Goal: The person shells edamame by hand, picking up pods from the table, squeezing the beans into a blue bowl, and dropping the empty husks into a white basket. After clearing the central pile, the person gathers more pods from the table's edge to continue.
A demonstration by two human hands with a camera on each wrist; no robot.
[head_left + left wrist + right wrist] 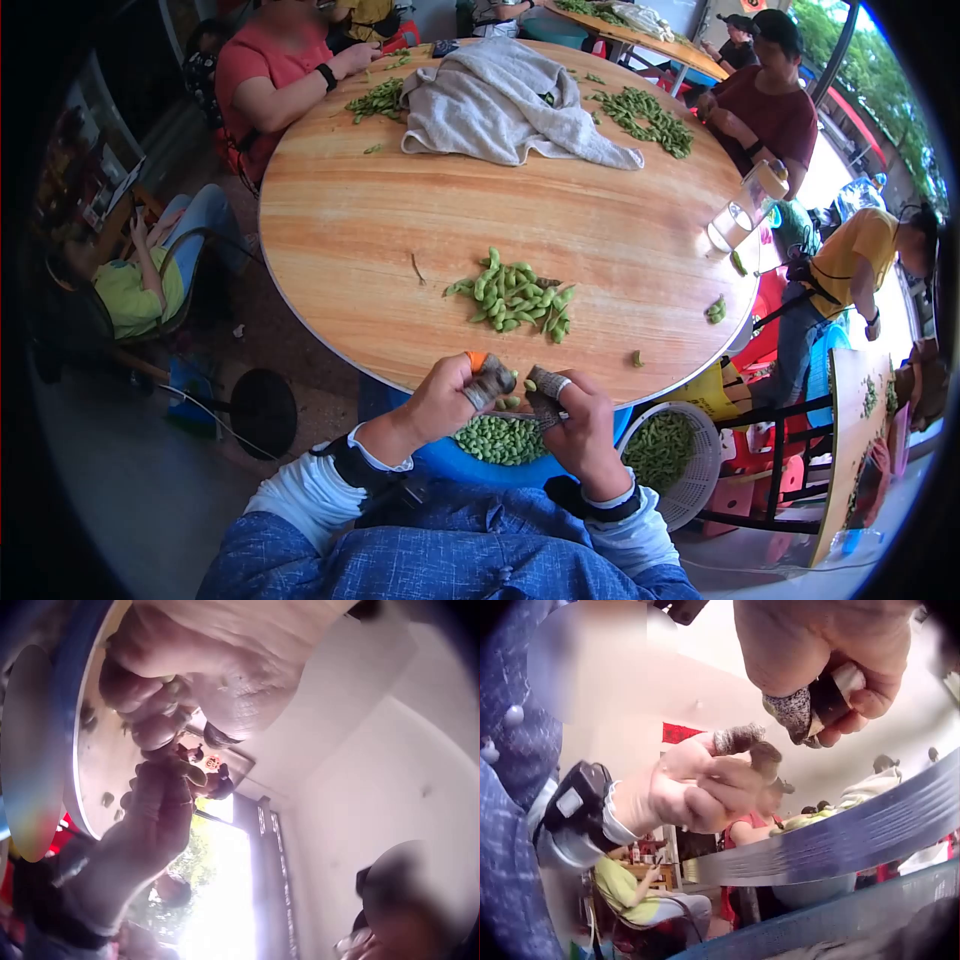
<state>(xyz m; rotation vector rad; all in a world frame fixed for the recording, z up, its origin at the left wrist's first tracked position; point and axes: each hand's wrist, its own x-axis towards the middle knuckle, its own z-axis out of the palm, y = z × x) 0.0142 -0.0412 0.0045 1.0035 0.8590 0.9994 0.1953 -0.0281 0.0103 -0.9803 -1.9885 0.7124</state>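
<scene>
My left hand (440, 397), with grey and orange wraps on its digits, curls around a few green edamame pods (509, 402) at the table's near edge. Close beside it, my right hand (583, 428), its thumb and a finger wrapped in patterned tape, pinches a small green edamame piece (530, 385); in the left wrist view this green piece (196, 775) shows at its fingertips. Beneath both hands, a blue basin holds shelled green beans (500, 440). A pile of edamame pods (515, 295) lies on the round wooden table (350, 230) ahead.
A white basket (700, 480) of pods stands right of the basin. Across the table a grey towel (490, 100) covers a heap, with more pods (650, 120) beside it. A clear jar (730, 226) stands at the right edge. People sit on both sides.
</scene>
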